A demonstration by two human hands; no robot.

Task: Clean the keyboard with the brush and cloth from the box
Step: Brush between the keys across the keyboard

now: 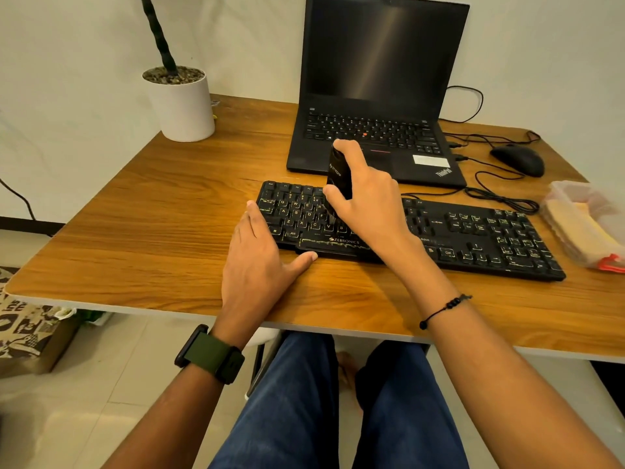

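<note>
A black keyboard (pixel 473 231) with worn, dusty keys lies across the wooden desk (pixel 152 214) in front of me. My right hand (pixel 368 198) grips a black brush (pixel 338 174) upright, its bristles down on the letter keys left of the middle. My left hand (pixel 260 258) lies flat with straight fingers against the keyboard's left end, thumb along its front edge. A clear plastic box (pixel 588 225) stands at the right edge of the desk with a yellow cloth (pixel 575 228) inside.
An open black laptop (pixel 378 96) stands behind the keyboard. A black mouse (pixel 519 160) and loose cables lie at the back right. A white plant pot (pixel 179 103) sits at the back left. My legs are under the desk's front edge.
</note>
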